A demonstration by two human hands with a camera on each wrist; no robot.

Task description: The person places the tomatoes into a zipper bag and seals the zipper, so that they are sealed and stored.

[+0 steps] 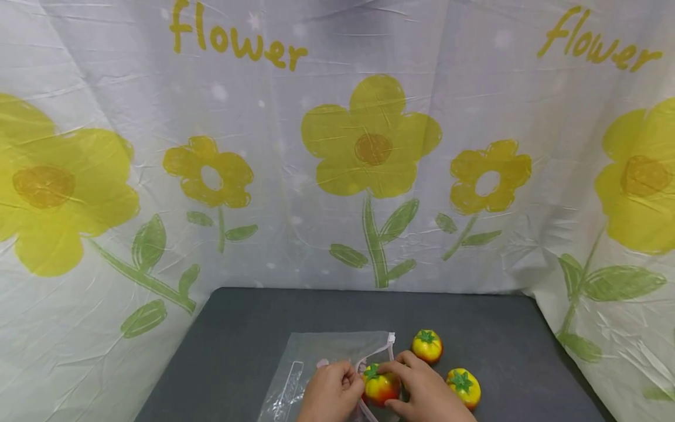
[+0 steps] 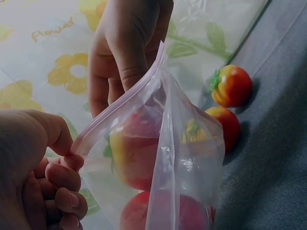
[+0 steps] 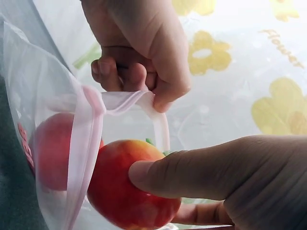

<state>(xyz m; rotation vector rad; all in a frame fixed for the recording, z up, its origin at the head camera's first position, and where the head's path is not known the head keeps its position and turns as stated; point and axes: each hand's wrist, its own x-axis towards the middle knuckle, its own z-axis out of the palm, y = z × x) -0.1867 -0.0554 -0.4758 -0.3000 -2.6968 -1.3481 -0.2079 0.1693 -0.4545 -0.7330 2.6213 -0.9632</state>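
A: Ct. of tomatoes [image 1: 384, 389]?
B: 4 tot., all views.
A: Zip bag [image 1: 307, 351]?
B: 1. Also 1 L hand [image 1: 331, 394], 1 R hand [image 1: 429, 391], 1 table [image 1: 237, 328].
A: Printed flowers [image 1: 371, 117], head view?
B: 5: 3 lg., 2 sm. "Flower" lettering [image 1: 218, 42]: 2x.

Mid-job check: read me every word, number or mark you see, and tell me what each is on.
"flower": yellow, on the cloth, upper left in the head view.
"flower": yellow, on the cloth again, upper right in the head view; each wrist view also shows the word once.
Red print on the bag, right wrist view: too blurred to read.
Pale outlined box on the bag, head view: nothing legible.
No brand or number readable.
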